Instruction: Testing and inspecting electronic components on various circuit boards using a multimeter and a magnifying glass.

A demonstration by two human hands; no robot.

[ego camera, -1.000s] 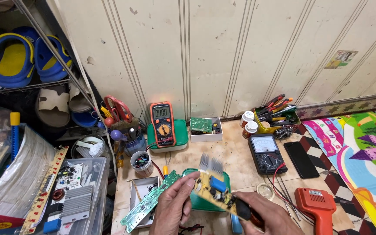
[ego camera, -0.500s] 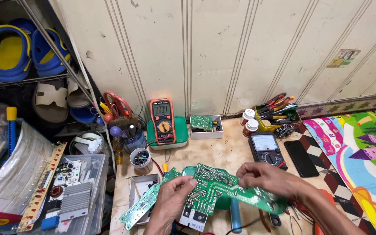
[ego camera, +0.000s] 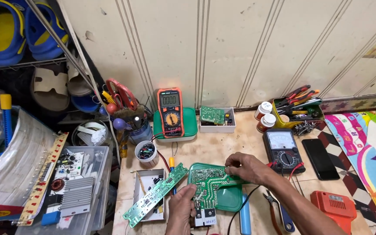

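The left hand (ego camera: 181, 209) grips the near edge of a green printed circuit board (ego camera: 209, 185), fingers closed on it. The right hand (ego camera: 244, 167) pinches its far edge above a green plastic tray (ego camera: 229, 200), beside a black analogue multimeter (ego camera: 283, 150).

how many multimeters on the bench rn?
2. An orange digital multimeter stands on the green tray by the wall. A black analog meter lies just past the right hand. More could be hidden in the clutter at left.
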